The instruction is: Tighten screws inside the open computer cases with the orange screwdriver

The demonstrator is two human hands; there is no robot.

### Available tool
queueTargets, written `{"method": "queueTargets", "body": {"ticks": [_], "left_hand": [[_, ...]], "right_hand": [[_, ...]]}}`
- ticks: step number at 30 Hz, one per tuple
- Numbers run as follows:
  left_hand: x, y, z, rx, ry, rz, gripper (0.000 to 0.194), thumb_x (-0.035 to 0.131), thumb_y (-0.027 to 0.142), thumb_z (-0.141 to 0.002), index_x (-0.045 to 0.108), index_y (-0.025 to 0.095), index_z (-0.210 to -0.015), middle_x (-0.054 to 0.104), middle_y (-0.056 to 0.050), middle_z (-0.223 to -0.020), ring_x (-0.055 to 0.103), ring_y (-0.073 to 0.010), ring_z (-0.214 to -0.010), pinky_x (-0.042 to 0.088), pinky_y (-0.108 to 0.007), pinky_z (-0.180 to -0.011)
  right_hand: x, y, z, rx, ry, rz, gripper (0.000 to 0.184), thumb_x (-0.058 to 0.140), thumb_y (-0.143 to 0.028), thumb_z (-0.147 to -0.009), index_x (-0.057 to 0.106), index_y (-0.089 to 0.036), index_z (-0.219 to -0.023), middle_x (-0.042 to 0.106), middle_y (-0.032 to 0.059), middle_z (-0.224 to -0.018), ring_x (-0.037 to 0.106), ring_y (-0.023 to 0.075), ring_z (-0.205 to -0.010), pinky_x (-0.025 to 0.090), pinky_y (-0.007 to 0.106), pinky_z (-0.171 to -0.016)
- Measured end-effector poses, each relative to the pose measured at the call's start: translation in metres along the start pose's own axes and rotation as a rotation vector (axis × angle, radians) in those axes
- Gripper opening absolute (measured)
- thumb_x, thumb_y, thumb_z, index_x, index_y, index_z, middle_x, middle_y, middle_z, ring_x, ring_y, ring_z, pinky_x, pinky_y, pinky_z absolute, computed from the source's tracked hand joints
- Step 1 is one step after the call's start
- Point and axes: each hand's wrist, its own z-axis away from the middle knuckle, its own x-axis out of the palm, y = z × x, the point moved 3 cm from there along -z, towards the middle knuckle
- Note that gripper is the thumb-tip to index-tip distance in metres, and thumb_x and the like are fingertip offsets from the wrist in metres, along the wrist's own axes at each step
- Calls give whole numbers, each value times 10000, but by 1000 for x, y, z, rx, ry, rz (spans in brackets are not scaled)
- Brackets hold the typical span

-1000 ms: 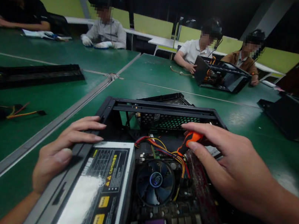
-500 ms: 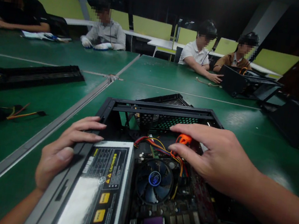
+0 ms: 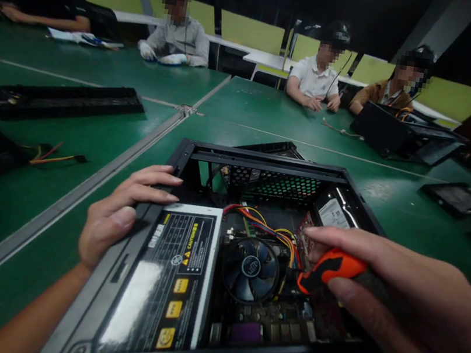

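An open black computer case (image 3: 232, 347) lies on its side in front of me. My left hand (image 3: 124, 213) grips its left edge, fingers over the frame and thumb on the outer panel. Beside those fingers sits the power supply (image 3: 173, 238), with its caution label facing up. My right hand (image 3: 382, 287) holds a screwdriver (image 3: 339, 266) by its orange and black handle, above the right part of the case. The screwdriver's tip cannot be made out. Under the hands are the CPU fan (image 3: 251, 267), a bundle of coloured cables (image 3: 274, 232) and the motherboard (image 3: 280, 316).
Behind my case lies a black panel (image 3: 286, 147). Other black case parts lie at left (image 3: 69, 101) and right (image 3: 457, 198), with loose wires (image 3: 58, 159) on the left. Several people sit across the green table (image 3: 263, 107), near another computer case (image 3: 387, 134).
My right hand has moved right and toward me with the screwdriver, away from the cables, showing more of the handle. My left hand keeps its hold. A co-worker's arm has drawn back from the far case.
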Motion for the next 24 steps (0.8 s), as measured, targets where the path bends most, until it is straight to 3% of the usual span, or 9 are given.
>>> {"method": "queueTargets", "body": {"ticks": [6, 11, 17, 19, 22, 24], "left_hand": [[1, 1, 0, -5, -1, 8, 342, 416, 411, -925, 713, 252, -982, 673, -20, -1193, 478, -328, -1258, 295, -531, -1103], [1, 3, -1, -2, 0, 13, 343, 417, 407, -926, 713, 240, -976, 675, -35, -1186, 479, -337, -1255, 288, -554, -1104], [0, 3, -1, -5, -12, 8, 339, 416, 409, -926, 711, 255, -994, 667, -23, -1200, 469, -337, -1268, 282, -546, -1112], [1, 4, -1, -1, -13, 9, 339, 411, 402, -930, 710, 258, -998, 664, -19, -1202, 469, -329, -1269, 281, -538, -1117], [2, 6, -1, 20, -11, 22, 336, 411, 397, -937, 706, 247, -995, 663, -25, -1194, 470, -316, -1265, 296, -525, -1115], [3, 6, -1, 29, -10, 29, 339, 416, 402, -936, 704, 231, -985, 664, -40, -1185, 471, -321, -1263, 308, -532, -1105]], "right_hand": [[11, -5, -2, -15, 2, -53, 435, 521, -211, -925, 493, -279, -1354, 647, 54, -1254, 655, 243, -1079, 588, 324, -862], [15, -8, -7, -51, -22, -70, 429, 494, -168, -935, 474, -245, -1357, 639, 65, -1268, 638, 203, -1110, 562, 280, -898], [21, -9, -8, -162, 114, 49, 352, 616, -200, -882, 581, -222, -1232, 747, 44, -1011, 723, 196, -822, 602, 290, -745], [20, -10, -8, -168, 46, 52, 387, 598, -196, -895, 552, -244, -1277, 738, 33, -1045, 718, 190, -827, 605, 291, -728], [16, -9, -7, -109, -89, -8, 450, 537, -197, -924, 497, -298, -1360, 659, 29, -1247, 678, 224, -1036, 611, 302, -801], [11, -10, -8, -70, -97, -10, 468, 540, -233, -929, 479, -331, -1382, 631, 10, -1294, 661, 240, -1081, 622, 298, -793]]}}
